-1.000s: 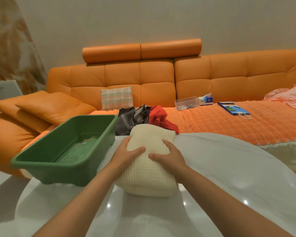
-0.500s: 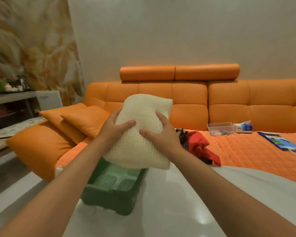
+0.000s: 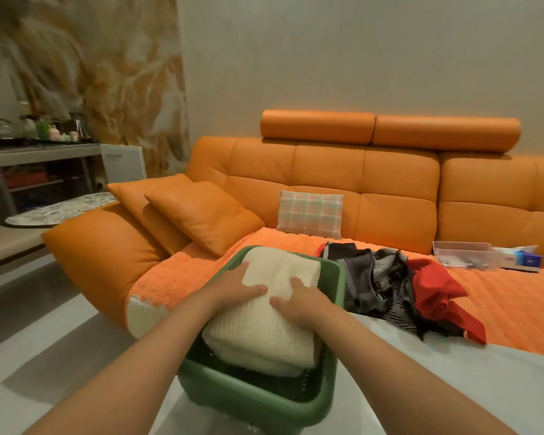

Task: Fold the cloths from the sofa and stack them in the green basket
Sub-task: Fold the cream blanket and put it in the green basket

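Observation:
A folded cream knitted cloth (image 3: 264, 337) lies inside the green basket (image 3: 258, 400), which stands on the white table's left edge. My left hand (image 3: 233, 287) holds the cloth's left side, thumb on top. My right hand (image 3: 299, 304) holds its right side the same way. On the orange sofa seat (image 3: 500, 312) behind the basket lie a grey-and-black cloth (image 3: 371, 281) and a red cloth (image 3: 434, 293), both crumpled.
The white round table (image 3: 453, 387) fills the lower right. A plaid cushion (image 3: 310, 213) and two orange cushions (image 3: 198, 215) lean on the sofa back. A clear box (image 3: 462, 252) and a tissue box (image 3: 522, 257) sit further right. Shelving (image 3: 38, 171) stands at the left.
Both hands lifted the folded cream cloth off the table, carried it left over the basket and lowered it inside. The view turned left with them.

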Demonstrator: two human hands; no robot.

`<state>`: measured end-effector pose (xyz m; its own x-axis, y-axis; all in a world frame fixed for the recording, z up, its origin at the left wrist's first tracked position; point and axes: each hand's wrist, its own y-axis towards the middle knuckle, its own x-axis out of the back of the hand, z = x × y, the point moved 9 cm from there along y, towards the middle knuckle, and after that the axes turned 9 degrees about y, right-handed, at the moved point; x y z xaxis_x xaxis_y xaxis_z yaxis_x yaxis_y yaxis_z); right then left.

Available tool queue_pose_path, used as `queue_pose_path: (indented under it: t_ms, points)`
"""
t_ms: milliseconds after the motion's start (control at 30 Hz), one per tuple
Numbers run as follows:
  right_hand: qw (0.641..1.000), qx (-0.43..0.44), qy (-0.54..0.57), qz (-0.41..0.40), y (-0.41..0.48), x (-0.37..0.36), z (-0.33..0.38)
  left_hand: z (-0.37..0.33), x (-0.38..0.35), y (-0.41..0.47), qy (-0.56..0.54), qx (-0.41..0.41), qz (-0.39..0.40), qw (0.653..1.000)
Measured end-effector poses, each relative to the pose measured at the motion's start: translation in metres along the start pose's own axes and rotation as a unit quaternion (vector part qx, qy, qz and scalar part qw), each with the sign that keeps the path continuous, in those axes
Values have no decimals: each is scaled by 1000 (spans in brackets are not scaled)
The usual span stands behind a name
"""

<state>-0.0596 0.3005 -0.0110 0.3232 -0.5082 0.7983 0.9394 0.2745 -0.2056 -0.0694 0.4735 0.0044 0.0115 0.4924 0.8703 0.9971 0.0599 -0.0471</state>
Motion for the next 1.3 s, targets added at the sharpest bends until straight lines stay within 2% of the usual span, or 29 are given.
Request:
queue_pose_path:
  t_ms: [67,100,167,267,367,433,533,600,667,733,867,933,1033,1100,1167,1233,1300]
  points:
    - [985,-12,-165,-45,2,3,2,-7,-7,5,97,-17,-6,995]
    - [976,0,-202,-79,2,7,9,-15,-8,7,133,-39,-27,990]
    - [979,42,-174,-98,10,8,19,-21,-8,9,155,-60,-53,985]
    - [996,26,-85,18,28,-15,6,-1,-29,9,120,-4,27,992]
    - [993,1,-89,74,35,-29,-6,10,-40,3,147,18,65,987]
    - [992,9,-104,71,36,-26,-4,5,-31,1,204,11,43,978]
    - [981,53,-184,16,37,-11,6,-17,-8,8,289,-58,-60,954]
    - [968,124,-214,-36,37,-3,19,-22,-4,18,252,-77,-63,963]
    - [972,166,-168,-17,38,-5,24,-19,-10,34,195,-68,-18,978]
    - [978,158,-130,32,43,-11,19,-14,-19,49,168,-59,22,984]
    - [981,96,-139,91,56,-21,6,-2,-37,61,184,-36,80,979]
    - [981,89,-144,90,59,-22,5,-2,-33,58,174,-30,66,982]
    - [976,106,-184,44,54,-18,12,-1,-8,40,149,-41,-2,988]
    - [969,142,-203,-16,42,-12,30,-1,7,23,159,-69,-59,983]
    - [959,203,-191,-46,18,-13,58,6,15,3,205,-62,-85,973]
    - [955,250,-157,-18,-9,-28,83,18,18,-14,244,-18,-84,966]
    - [952,249,-175,31,-26,-54,92,28,17,-28,235,28,-71,969]
